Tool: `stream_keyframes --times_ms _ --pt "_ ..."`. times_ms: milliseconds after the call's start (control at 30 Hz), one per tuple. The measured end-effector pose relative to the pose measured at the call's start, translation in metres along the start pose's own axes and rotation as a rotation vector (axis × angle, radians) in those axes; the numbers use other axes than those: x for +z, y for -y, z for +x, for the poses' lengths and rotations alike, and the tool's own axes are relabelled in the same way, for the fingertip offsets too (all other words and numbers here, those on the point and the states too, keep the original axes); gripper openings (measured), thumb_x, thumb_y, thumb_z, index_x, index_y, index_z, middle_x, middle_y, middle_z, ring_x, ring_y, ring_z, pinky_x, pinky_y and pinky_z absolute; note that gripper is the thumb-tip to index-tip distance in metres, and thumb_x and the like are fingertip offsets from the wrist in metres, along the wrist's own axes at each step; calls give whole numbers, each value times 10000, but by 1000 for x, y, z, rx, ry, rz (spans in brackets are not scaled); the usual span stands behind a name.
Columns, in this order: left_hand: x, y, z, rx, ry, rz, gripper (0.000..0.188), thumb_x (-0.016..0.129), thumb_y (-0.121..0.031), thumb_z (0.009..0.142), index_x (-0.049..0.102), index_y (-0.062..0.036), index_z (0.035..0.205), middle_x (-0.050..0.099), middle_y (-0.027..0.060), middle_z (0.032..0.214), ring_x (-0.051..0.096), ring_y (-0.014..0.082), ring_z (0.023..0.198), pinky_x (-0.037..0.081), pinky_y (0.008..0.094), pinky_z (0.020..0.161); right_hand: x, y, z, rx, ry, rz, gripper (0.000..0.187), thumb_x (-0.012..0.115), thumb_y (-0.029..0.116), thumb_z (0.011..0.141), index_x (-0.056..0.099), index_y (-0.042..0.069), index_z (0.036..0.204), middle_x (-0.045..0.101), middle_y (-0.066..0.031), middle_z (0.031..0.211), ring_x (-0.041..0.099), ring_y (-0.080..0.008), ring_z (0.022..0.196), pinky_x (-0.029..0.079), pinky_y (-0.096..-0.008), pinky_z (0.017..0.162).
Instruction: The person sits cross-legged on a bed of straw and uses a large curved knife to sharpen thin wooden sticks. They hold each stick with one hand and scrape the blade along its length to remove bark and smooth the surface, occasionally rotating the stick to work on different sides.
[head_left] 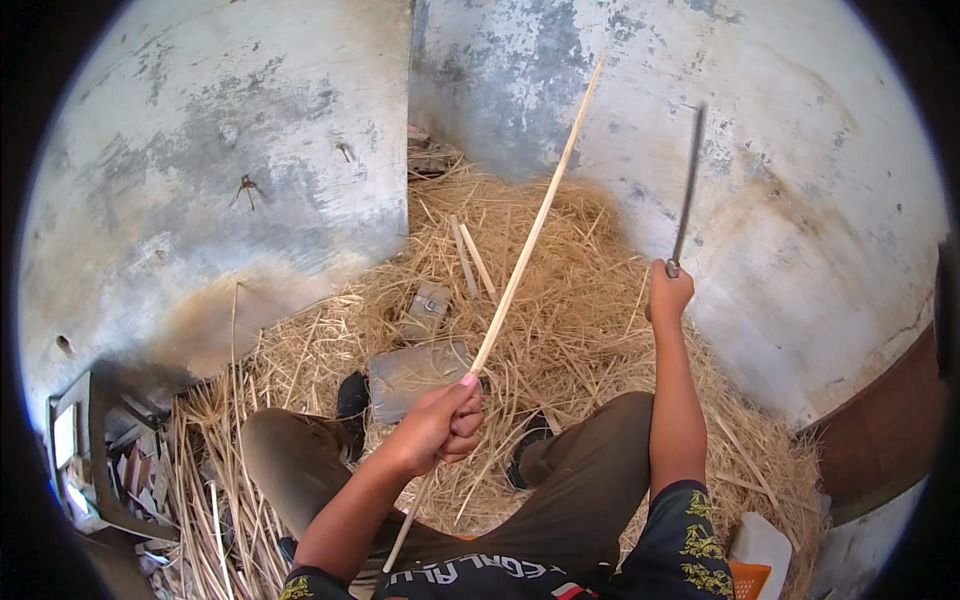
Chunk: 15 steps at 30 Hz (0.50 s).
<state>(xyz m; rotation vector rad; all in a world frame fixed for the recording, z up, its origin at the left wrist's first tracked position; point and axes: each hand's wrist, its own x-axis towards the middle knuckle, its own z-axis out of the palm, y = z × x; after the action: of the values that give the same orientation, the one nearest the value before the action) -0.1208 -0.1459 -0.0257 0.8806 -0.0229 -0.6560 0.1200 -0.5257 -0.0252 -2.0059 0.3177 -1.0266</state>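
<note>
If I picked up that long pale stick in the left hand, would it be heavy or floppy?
The long pale stick is probably light for its length, since it looks thin and just the left hand holds it up. It seems fairly stiff, as it runs nearly straight above the hand.

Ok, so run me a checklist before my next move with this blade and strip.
1. Left hand closed around the pale strip: ok.
2. Right hand closed on the handle of the long blade: ok.
3. Blade apart from the left hand: ok.
4. Ground tidy: not ok, loose shavings lie around.
5. Blade edge sharp: cannot tell.
6. Strip's lower end off the trousers: cannot tell.
</note>
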Motion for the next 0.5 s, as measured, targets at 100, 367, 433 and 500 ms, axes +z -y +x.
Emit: stream_keyframes --times_ms 100,367,433,500 --pt "2 -4 -3 -4 46 -27 402 362 -473 1075 358 -162 820 256 -51 617 195 55 454 159 235 395 10 48 -28 -222 131 -64 304 705 268 806 630 -7 701 610 -112 588 559 -247 536 448 -387 563" --pt "-11 -6 -12 -64 115 -236 412 330 -514 1069 361 -211 791 215 -89 567 116 30 393 76 231 349 29 132 -122 -525 414 -248 209 717 249 772 647 54 742 614 -126 602 630 -336 572 504 -419 591" --pt "-15 -7 -10 -44 115 -245 409 327 -520 1067 361 -223 788 202 -98 552 110 27 380 66 232 341 24 139 -139 -735 512 -189 168 727 217 777 663 62 755 619 -115 596 629 -306 559 495 -419 555" --pt "-22 -7 -12 3 108 -314 410 333 -520 1066 360 -222 785 205 -99 549 111 28 379 69 230 340 23 147 -151 -937 541 -138 150 731 202 782 671 68 758 619 -103 588 626 -277 542 489 -410 528"
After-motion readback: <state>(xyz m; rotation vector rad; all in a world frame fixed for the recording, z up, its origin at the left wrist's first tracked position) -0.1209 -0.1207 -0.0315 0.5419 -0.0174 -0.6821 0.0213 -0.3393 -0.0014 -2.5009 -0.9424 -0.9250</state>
